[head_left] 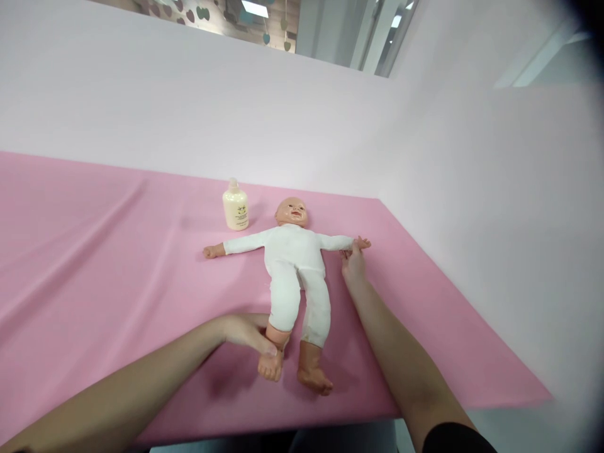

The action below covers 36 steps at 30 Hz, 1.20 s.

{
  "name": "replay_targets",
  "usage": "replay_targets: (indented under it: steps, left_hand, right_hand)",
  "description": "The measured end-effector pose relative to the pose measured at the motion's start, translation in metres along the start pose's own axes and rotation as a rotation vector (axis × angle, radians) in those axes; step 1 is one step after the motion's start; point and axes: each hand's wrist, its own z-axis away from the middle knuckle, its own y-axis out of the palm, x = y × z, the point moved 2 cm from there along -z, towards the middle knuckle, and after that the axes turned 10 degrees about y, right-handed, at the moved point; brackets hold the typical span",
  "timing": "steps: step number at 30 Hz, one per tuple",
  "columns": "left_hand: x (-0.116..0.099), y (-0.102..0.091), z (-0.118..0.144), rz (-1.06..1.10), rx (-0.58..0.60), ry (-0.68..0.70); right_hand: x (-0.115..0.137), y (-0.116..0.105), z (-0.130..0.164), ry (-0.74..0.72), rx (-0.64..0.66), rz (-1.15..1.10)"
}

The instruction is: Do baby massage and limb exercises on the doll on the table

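Note:
A baby doll (pixel 296 248) with a white cloth body lies on its back, its head toward the wall and its arms spread wide. My left hand (pixel 250 331) is closed around the doll's ankle on the left side, thumb on top of the foot; the fingers underneath are mostly hidden. At the doll's wrist on the right side, my right hand (pixel 353 261) grips from below with the thumb on top. The doll's other leg and arm lie untouched on the pink surface.
A pump bottle (pixel 236 207) of pale yellow liquid stands left of the doll's head. The pink padded cover (pixel 117 264) has creases at the left. White walls (pixel 189 107) border its back and right sides. A window (pixel 264 25) opens above the back wall.

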Motion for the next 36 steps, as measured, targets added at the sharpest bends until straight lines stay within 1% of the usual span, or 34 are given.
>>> replay_targets:
  steps: [4, 8, 10, 12, 14, 15, 17, 20, 23, 26, 28, 32, 34, 36]
  left_hand:
    - [0.0, -0.001, 0.0, 0.018, 0.01, 0.0]
    - [-0.001, -0.001, 0.001, 0.142, 0.097, 0.012]
    - [-0.001, -0.002, 0.001, 0.227, 0.128, 0.047]
    - [0.0, -0.004, 0.0, 0.32, 0.127, 0.132]
    - [0.001, -0.009, -0.002, 0.419, 0.091, 0.236]
    - [0.002, -0.012, -0.003, 0.464, 0.055, 0.275]
    - [0.004, -0.017, -0.006, 0.534, -0.034, 0.31]
    - [0.005, -0.021, -0.009, 0.597, -0.163, 0.298]
    - [0.002, -0.021, -0.011, 0.609, -0.262, 0.273]
    - [0.001, -0.02, -0.013, 0.6, -0.336, 0.246]
    - [0.0, -0.02, -0.014, 0.6, -0.375, 0.23]
    - [0.0, -0.02, -0.015, 0.613, -0.427, 0.213]
    - [0.0, -0.019, -0.016, 0.617, -0.444, 0.208]
    - [0.0, -0.019, -0.015, 0.611, -0.447, 0.205]
  right_hand:
    - [-0.001, 0.0, 0.0, -0.019, 0.019, 0.033]
    - [0.007, 0.006, 0.011, -0.024, -0.037, 0.013]
    - [0.016, 0.012, 0.022, -0.101, -0.034, 0.026]
    - [0.027, 0.019, 0.034, -0.255, 0.004, 0.07]
    - [0.035, 0.027, 0.048, -0.422, 0.056, 0.139]
    - [0.037, 0.031, 0.054, -0.484, 0.084, 0.18]
    - [0.036, 0.036, 0.064, -0.561, 0.138, 0.271]
    - [0.029, 0.041, 0.074, -0.673, 0.209, 0.439]
    - [0.025, 0.044, 0.082, -0.864, 0.274, 0.633]
    - [0.025, 0.047, 0.087, -1.024, 0.338, 0.756]
    - [0.026, 0.049, 0.088, -1.075, 0.378, 0.81]
    - [0.027, 0.051, 0.09, -1.113, 0.453, 0.856]
    - [0.027, 0.052, 0.091, -1.123, 0.473, 0.855]
    - [0.027, 0.052, 0.091, -1.115, 0.468, 0.854]
